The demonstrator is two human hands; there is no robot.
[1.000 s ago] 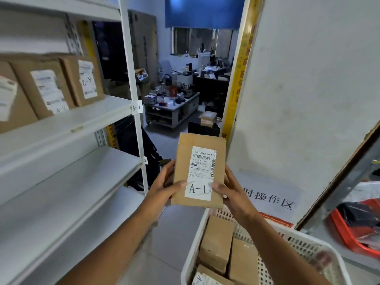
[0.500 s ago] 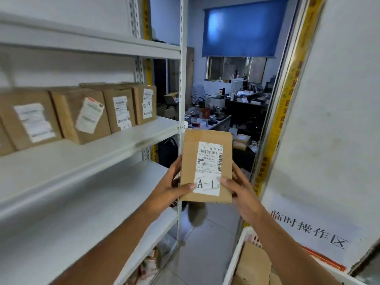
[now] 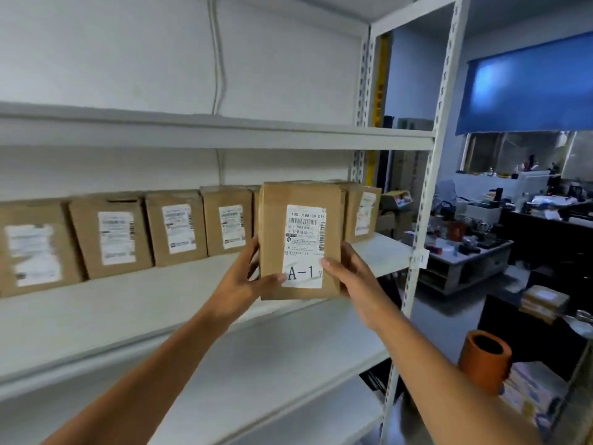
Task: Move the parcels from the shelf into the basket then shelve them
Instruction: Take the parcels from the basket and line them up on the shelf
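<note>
I hold a brown cardboard parcel point(image 3: 272, 226) upright with both hands, its white label marked "A-1" facing me. My left hand point(image 3: 244, 284) grips its lower left edge, thumb on the front. My right hand point(image 3: 353, 274) grips its lower right edge, thumb on the label. The parcel hangs in front of the white shelf point(image 3: 128, 303) at the right end of a row of several upright labelled parcels point(image 3: 175, 228). One more parcel point(image 3: 362, 213) stands just behind it on the right. The basket is out of view.
A white perforated shelf post point(image 3: 426, 200) with an "A-1" tag stands right of the parcel. Bare shelf boards lie above and below. An orange tube point(image 3: 484, 358) and stacked goods sit low right. A cluttered office with desks lies beyond.
My view has swung left and up from the basket to the shelf. Both hands have carried the parcel up to the row of parcels, keeping the same grip.
</note>
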